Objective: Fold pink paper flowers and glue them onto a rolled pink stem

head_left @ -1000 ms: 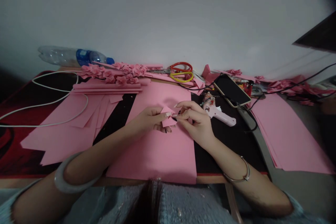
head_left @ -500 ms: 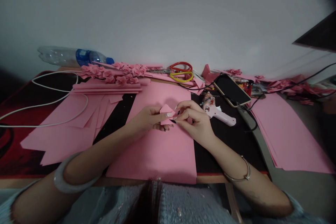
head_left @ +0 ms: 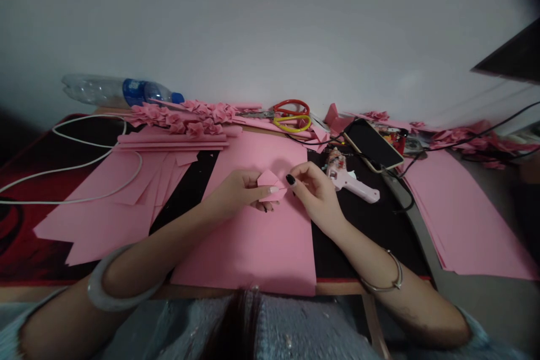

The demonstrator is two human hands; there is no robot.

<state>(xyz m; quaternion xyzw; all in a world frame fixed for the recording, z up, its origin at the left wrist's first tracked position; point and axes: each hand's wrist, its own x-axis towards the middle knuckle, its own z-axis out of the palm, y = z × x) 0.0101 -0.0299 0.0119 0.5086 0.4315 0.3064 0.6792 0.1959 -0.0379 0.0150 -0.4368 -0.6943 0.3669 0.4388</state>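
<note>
A small piece of folded pink paper (head_left: 266,180) is held over a large pink sheet (head_left: 248,247) that lies on the dark mat. My left hand (head_left: 240,190) grips this piece from the left, thumb flat across its front and fingers behind. At its right corner is my right hand (head_left: 314,194), thumb and curled fingers pinched together at the paper's tip. The exact contact there is small and partly hidden by the fingers.
A pink glue gun (head_left: 354,184) and a phone (head_left: 374,145) lie to the right. Behind are scissors (head_left: 291,115), paper flowers (head_left: 189,115) and a plastic bottle (head_left: 118,91). Pink sheets are stacked left (head_left: 101,214) and right (head_left: 464,214); a white cable (head_left: 67,169) crosses the left side.
My right hand's thumb has shifted up and its fingers have curled behind, at the paper's right corner. My left hand keeps its hold, almost still.
</note>
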